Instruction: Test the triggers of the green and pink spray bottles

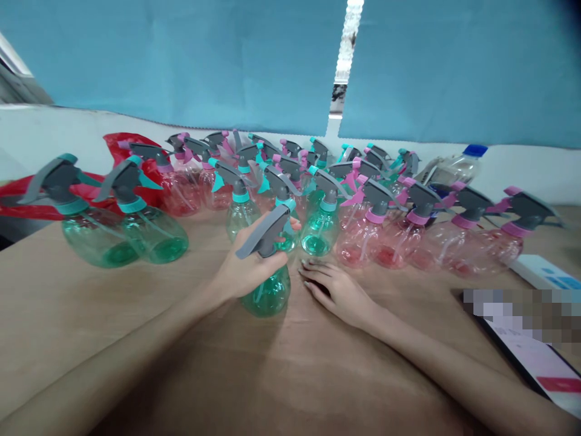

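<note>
My left hand (247, 263) is closed around the neck of a green spray bottle (267, 295) with a grey trigger head, near the middle of the table. The bottle stands upright or nearly so; I cannot tell whether its base touches the wood. To its right, my right hand (338, 290) rests on the tabletop, fingers stretched out and holding nothing. Just beyond it stands another green spray bottle (320, 230) with a turquoise collar. Pink spray bottles (361, 239) continue the row to the right. Two more green spray bottles (157, 236) stand apart at the left.
Behind the front row, several more spray bottles crowd toward the wall. A red plastic bag (131, 151) lies at the back left. A clear bottle with a blue cap (474, 151) leans at the back right. A phone (512, 339) and a white box (540, 272) lie at right.
</note>
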